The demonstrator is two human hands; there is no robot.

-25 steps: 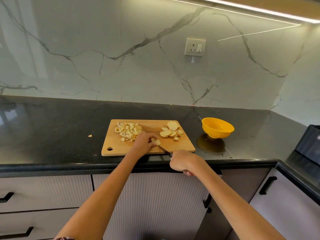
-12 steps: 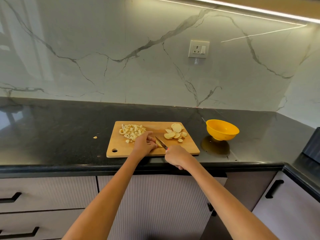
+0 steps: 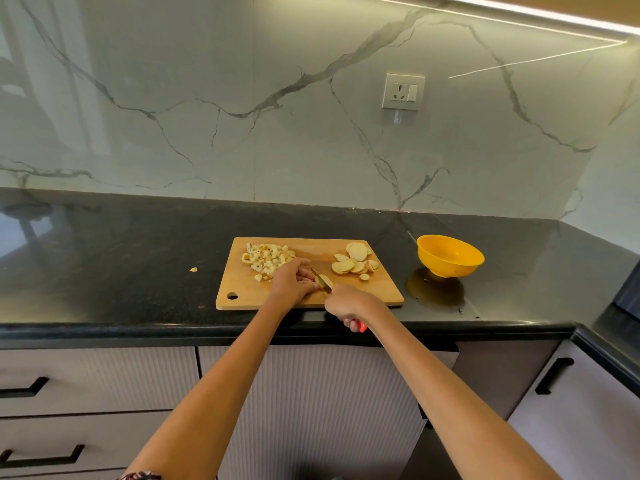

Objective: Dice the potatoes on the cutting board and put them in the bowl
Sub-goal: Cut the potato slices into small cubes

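Your left hand point(image 3: 291, 282) presses a pale round potato slice point(image 3: 325, 280) against the rectangular wooden cutting board point(image 3: 381, 292), near the board's front edge, fingers curled over the slice. Your right hand point(image 3: 348, 304) has its grip closed around the red-handled kitchen knife point(image 3: 322, 283), the blade lying across the slice just beside the left fingertips. A heap of diced potato cubes point(image 3: 268, 259) sits at the board's rear-left corner; uncut round slices point(image 3: 355, 261) lie at its rear-right. The yellow plastic bowl point(image 3: 449, 256) stands on the black stone tabletop point(image 3: 121, 251), off the board's right edge, and appears empty.

Hazards from here:
- The blade works close to the fingertips; a slipping slice could bring it onto them.
- One stray potato piece point(image 3: 193, 269) lies off the board's left edge; further cubes may scatter likewise.
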